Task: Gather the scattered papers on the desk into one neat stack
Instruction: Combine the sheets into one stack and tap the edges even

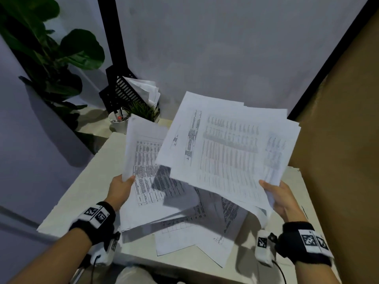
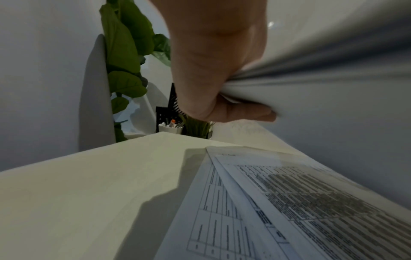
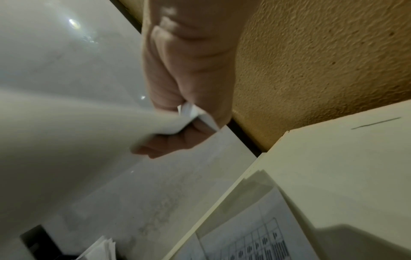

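Note:
White printed sheets with tables are lifted above the cream desk (image 1: 82, 193). My left hand (image 1: 121, 188) pinches the left edge of a sheaf of papers (image 1: 143, 160); in the left wrist view the left hand (image 2: 222, 98) holds several sheet edges (image 2: 311, 88). My right hand (image 1: 281, 199) grips the lower right corner of a larger fanned bundle (image 1: 225, 148); the right wrist view shows the right hand (image 3: 177, 126) with thumb and fingers curled round the bent paper corner (image 3: 89, 133). More loose sheets (image 1: 194, 238) lie skewed on the desk beneath, also seen as printed pages (image 2: 289, 202).
A black slatted file holder (image 1: 125, 91) with papers stands at the desk's back left, beside a white pen cup (image 1: 118, 121) and a small grass plant (image 1: 143, 111). A large leafy plant (image 1: 51, 48) stands at left. A brown textured wall (image 1: 338, 140) borders the right side.

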A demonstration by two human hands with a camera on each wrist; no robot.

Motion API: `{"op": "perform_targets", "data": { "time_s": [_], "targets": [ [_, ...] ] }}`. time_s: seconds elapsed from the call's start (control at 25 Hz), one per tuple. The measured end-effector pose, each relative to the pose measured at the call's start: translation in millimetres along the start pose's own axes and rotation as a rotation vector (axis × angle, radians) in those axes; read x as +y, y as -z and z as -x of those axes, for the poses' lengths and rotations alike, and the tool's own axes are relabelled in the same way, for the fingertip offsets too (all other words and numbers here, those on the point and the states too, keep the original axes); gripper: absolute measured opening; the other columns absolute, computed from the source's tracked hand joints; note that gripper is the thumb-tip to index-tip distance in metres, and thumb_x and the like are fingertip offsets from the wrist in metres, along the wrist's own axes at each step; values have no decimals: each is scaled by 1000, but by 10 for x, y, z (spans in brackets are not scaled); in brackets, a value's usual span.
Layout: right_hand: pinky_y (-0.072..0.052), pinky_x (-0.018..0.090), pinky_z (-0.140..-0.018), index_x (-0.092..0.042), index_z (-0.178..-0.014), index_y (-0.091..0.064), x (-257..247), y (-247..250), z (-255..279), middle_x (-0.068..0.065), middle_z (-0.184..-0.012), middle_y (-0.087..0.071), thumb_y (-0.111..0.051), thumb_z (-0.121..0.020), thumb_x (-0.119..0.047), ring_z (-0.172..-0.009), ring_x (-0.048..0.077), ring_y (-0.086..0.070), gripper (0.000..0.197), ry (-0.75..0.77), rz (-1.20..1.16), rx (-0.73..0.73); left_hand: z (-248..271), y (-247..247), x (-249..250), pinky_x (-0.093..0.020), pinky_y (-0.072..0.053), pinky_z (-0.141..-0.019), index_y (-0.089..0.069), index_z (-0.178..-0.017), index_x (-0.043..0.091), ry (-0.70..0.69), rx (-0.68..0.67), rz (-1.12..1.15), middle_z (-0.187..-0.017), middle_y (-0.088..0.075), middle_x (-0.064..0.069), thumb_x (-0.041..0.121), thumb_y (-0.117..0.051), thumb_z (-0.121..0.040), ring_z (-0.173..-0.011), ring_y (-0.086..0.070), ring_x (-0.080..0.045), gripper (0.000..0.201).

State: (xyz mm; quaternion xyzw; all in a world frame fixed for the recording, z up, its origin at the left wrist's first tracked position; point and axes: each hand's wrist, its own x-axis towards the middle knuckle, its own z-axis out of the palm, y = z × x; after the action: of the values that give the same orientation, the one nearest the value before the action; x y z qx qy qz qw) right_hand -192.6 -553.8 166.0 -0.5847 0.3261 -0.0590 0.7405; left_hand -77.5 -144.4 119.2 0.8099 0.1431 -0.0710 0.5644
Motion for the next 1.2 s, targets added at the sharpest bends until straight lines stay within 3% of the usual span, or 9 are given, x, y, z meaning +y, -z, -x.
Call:
{"op": "perform_targets", "data": {
  "time_s": [0.16,0.28,0.4,0.64,0.8,0.88,0.96,1.12,1.2],
  "targets": [
    [-54,40,-82,2,-119,-56,94,-220,18,17,-112,-66,-74,-73,-6,-90,30,-66,49,-28,30,-73,123,-74,175,-28,-38,-56,-54,-69,12,-88,-206,-57,-58,-53,2,19,-52,-90,-53,-48,-15,22],
    [-54,39,-80,3,-124,-52,207,-340,58,21,-119,-63,-60,-83,3,-97,32,-64,42,-75,149,-145,294,-129,354,-16,-48,-63,-59,-83,30,-81,-366,15,-65,-69,19,15,-44,-94,-73,-61,0,24],
    [-58,33,-75,1,-126,-52,259,-457,110,15,-117,-66,-62,-80,8,-99,27,-67,48,-119,212,-290,440,-184,495,1,-43,-53,-45,-104,33,-83,-438,96,-95,-54,18,14,-33,-98,-81,-48,4,23],
    [-58,36,-79,-10,-121,-55,242,-751,110,12,-119,-65,-69,-71,4,-109,27,-63,53,-112,62,-421,502,-262,608,-18,-43,-83,-45,-122,23,-138,-525,64,-105,-52,19,12,-36,-96,-95,-51,1,30],
    [-56,38,-87,-2,-125,-51,197,-797,69,16,-121,-64,-91,-37,-18,-109,28,-63,98,-34,14,-355,473,-170,655,-19,-54,-66,-61,-96,26,-67,-528,279,-110,-64,2,22,-43,-93,-89,-67,-10,19],
    [-54,37,-89,-4,-120,-55,174,-781,64,11,-112,-68,-91,-40,-19,-104,24,-66,90,36,53,-331,352,-34,713,-36,-56,-73,-67,-102,26,29,-597,587,-112,-68,-7,61,-52,-74,-96,-66,-21,47],
    [-53,33,-88,-3,-118,-56,141,-780,99,3,-102,-69,-81,-62,-6,-99,21,-66,62,95,132,-293,249,81,830,-44,-54,-79,-67,-109,28,117,-685,693,-113,-70,-7,85,-36,-52,-104,-63,-30,85],
    [-50,34,-92,-2,-115,-57,121,-826,133,7,-102,-68,-66,-77,5,-99,24,-64,40,217,230,-214,185,143,1082,-36,-58,-78,-65,-106,19,-37,-791,452,-104,-73,-4,67,-74,-41,-96,-69,-24,82],
    [-53,20,-80,-9,-102,-61,99,-884,176,4,-96,-69,-66,-78,2,-89,13,-67,27,268,241,-193,210,39,1088,-33,-53,-87,-62,-106,22,-190,-744,278,-101,-74,5,47,-81,-52,-99,-68,-16,63]
  ]
}}
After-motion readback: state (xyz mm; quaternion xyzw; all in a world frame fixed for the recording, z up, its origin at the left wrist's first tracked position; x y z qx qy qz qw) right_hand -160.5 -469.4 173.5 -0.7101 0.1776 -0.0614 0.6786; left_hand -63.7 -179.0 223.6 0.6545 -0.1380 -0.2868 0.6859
